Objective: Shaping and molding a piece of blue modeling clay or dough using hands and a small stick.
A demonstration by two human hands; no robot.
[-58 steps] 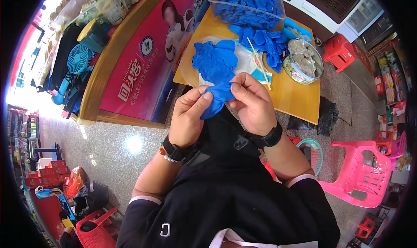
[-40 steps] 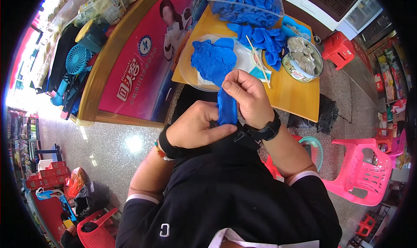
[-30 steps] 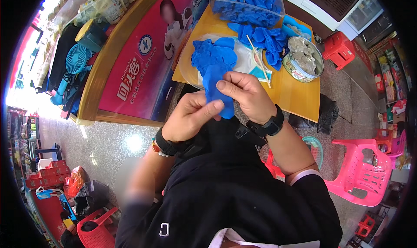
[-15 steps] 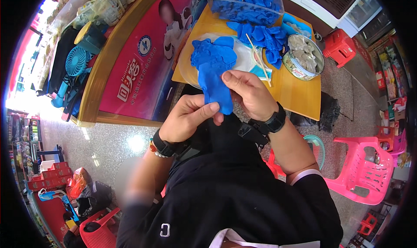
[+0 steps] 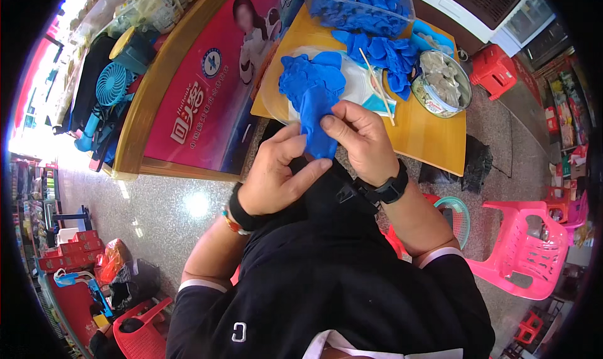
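A limp blue cloth-like piece point(image 5: 319, 123) hangs between my hands near the table's front edge, narrow and folded lengthwise. My left hand point(image 5: 276, 169) pinches its lower left part, thumb stretched across the bottom end. My right hand point(image 5: 363, 139) grips its right edge between thumb and fingers. Just beyond lies a heap of similar blue pieces point(image 5: 304, 76) on a round pale tray point(image 5: 270, 95). More loose blue pieces point(image 5: 386, 54) are spread farther right, before a clear plastic bin point(image 5: 402, 13) full of them. What lies inside the fold is hidden.
On the yellow table point(image 5: 433, 136) are a thin wooden stick point(image 5: 375, 82), a round tin point(image 5: 433, 106) holding greyish pieces and a light-blue container point(image 5: 421, 29). A pink-fronted counter point(image 5: 188, 108) borders the left. A pink chair point(image 5: 527, 246) stands to the right.
The blue piece has gone from spread flat to folded narrower. My left fingers have shifted up along its left side, and the left thumb reaches farther right across its lower end.
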